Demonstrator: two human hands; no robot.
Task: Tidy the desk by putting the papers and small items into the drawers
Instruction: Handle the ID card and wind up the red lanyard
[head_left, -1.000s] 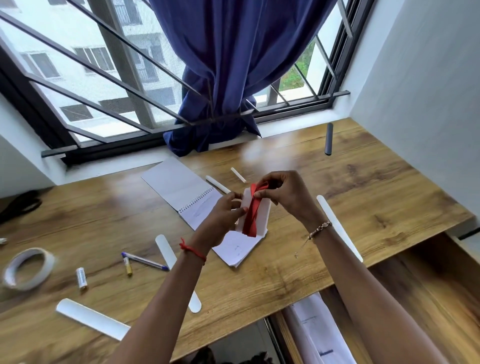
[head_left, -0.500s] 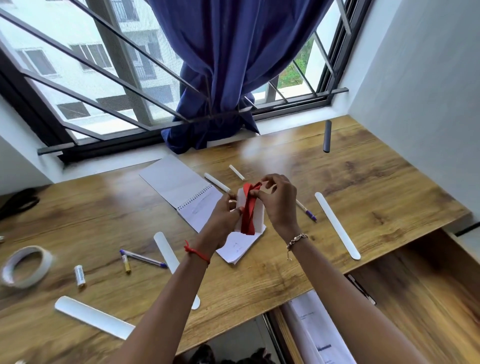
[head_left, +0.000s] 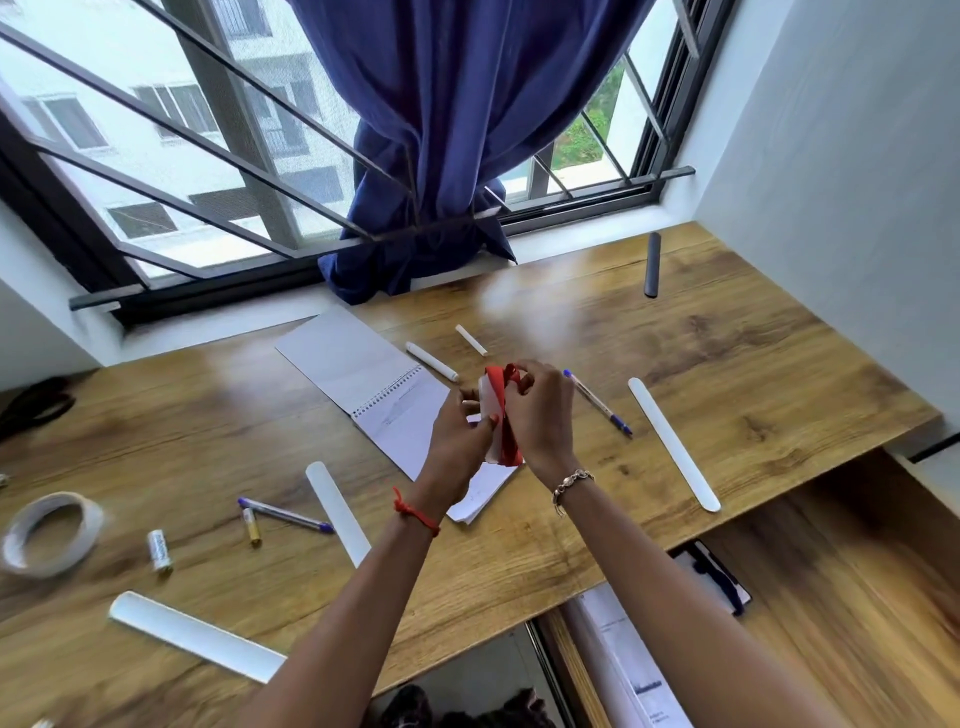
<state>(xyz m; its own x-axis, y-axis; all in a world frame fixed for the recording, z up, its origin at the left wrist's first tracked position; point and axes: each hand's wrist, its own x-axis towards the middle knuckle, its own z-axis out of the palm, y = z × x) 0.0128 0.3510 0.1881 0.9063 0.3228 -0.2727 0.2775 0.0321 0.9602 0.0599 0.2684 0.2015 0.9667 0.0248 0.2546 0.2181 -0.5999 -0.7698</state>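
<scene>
Above the middle of the wooden desk (head_left: 727, 374) both hands hold a small white card bundle (head_left: 487, 402) wrapped with a red ribbon (head_left: 503, 415). My left hand (head_left: 460, 441) grips the bundle's left edge. My right hand (head_left: 540, 410) pinches the ribbon at its top. Under the hands lie an open spiral notebook (head_left: 358, 369) and loose papers (head_left: 480, 493). An open drawer (head_left: 613, 670) at the lower right holds white papers.
Scattered on the desk: a tape roll (head_left: 49, 532), several white flat strips (head_left: 672, 441), pens (head_left: 597, 402), a small glue stick (head_left: 158, 551), white markers (head_left: 431, 359), and a dark strip (head_left: 652, 265). A blue curtain (head_left: 457, 130) hangs at the window behind.
The white bundle has been folded narrower and lifted upright off the papers. My right hand has moved in close over the ribbon, uncovering a pen to its right.
</scene>
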